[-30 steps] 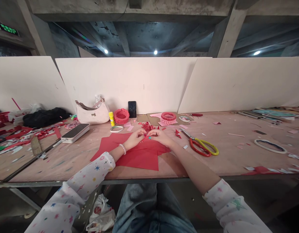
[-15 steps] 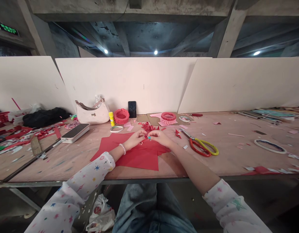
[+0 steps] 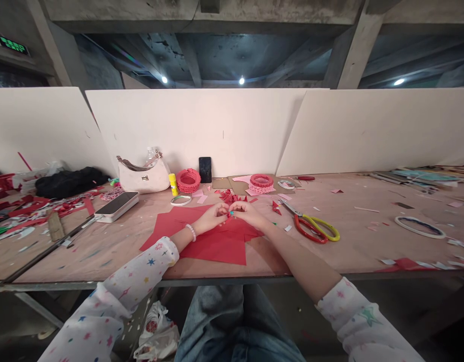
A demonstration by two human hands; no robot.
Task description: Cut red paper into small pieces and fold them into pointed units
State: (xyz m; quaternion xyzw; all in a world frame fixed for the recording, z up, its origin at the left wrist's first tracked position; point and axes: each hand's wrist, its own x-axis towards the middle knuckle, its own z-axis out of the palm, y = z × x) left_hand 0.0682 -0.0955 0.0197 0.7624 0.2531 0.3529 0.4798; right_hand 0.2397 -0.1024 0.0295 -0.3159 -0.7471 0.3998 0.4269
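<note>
My left hand (image 3: 212,217) and my right hand (image 3: 247,212) meet over a stack of red paper sheets (image 3: 212,241) on the wooden table (image 3: 348,236). The fingertips of both hands pinch a small red paper piece (image 3: 227,214) between them. A heap of small folded red pieces (image 3: 228,196) lies just beyond my hands. Red-and-yellow scissors (image 3: 310,224) lie to the right of my right hand.
Along the back stand a white handbag (image 3: 143,176), a yellow glue stick (image 3: 173,184), a red woven paper ring (image 3: 188,180), a black phone (image 3: 205,169) and a pink ring (image 3: 261,182). A tape roll (image 3: 419,227) lies at right, a white box (image 3: 116,206) at left.
My hands have shifted very slightly while working the small red piece; everything else on the table stays where it was.
</note>
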